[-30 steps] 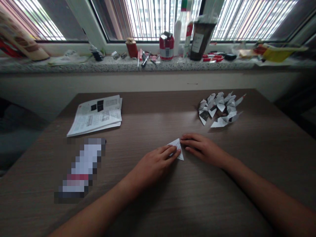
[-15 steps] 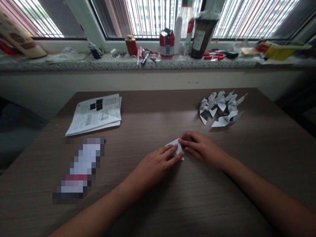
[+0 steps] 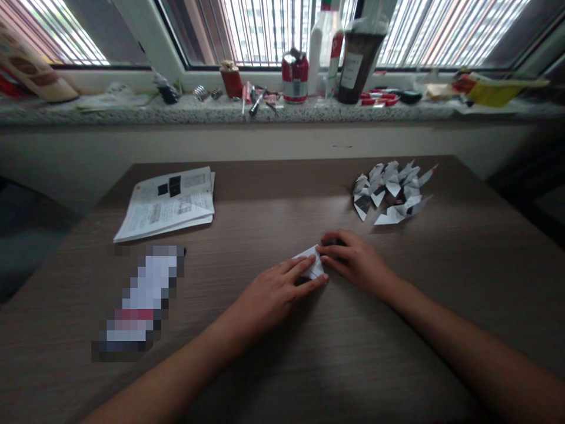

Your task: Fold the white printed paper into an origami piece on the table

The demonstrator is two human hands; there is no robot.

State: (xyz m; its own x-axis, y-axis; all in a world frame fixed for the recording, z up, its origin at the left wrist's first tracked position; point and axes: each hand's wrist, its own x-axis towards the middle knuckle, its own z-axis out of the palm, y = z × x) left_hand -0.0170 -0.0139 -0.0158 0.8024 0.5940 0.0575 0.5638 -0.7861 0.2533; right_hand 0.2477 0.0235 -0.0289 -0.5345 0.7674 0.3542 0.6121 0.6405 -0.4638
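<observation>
A small folded piece of white paper (image 3: 315, 270) lies on the table in front of me, with crease lines on its face. My left hand (image 3: 282, 288) reaches over it from the left, fingers pressing on its top and thumb along the near edge, so it is held down. On the other side, my right hand (image 3: 351, 259) has its thumb and fingertips at the paper's upper right corner, the fingers bent. Part of the paper is hidden under my left fingers.
Folded paper pieces (image 3: 392, 191) stand in a ring at the back right. Printed sheets (image 3: 170, 203) lie stacked at the back left, above a pixelated oblong item (image 3: 141, 300). Along the stone windowsill (image 3: 198, 115) are a red can (image 3: 295, 76), a dark cup (image 3: 358, 68) and small tools.
The right hand's fingers have shifted slightly at the paper's corner. Both hands otherwise stay in place on the paper, and the whole view has moved a little.
</observation>
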